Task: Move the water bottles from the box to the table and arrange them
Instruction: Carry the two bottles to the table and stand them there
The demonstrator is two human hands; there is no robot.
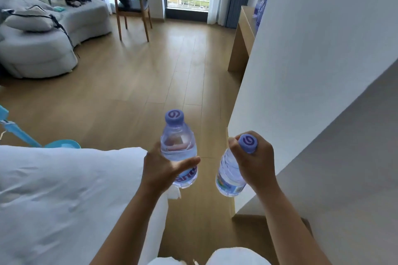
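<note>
The left hand (160,171) grips one water bottle (178,148) around its middle, upright over the wooden floor (150,71). The right hand (256,161) grips a second bottle (229,175) just under its cap, tilted, near the white wall (312,60).

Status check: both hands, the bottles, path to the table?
Left hand grips one water bottle round its body. Right hand grips second bottle at the neck. Table ahead right, bottles already on it; bare floor between.

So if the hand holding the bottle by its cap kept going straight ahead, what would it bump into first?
Probably the white wall: the right hand is already beside its corner. Depth is unclear, so it might pass along it towards the wooden table.
</note>
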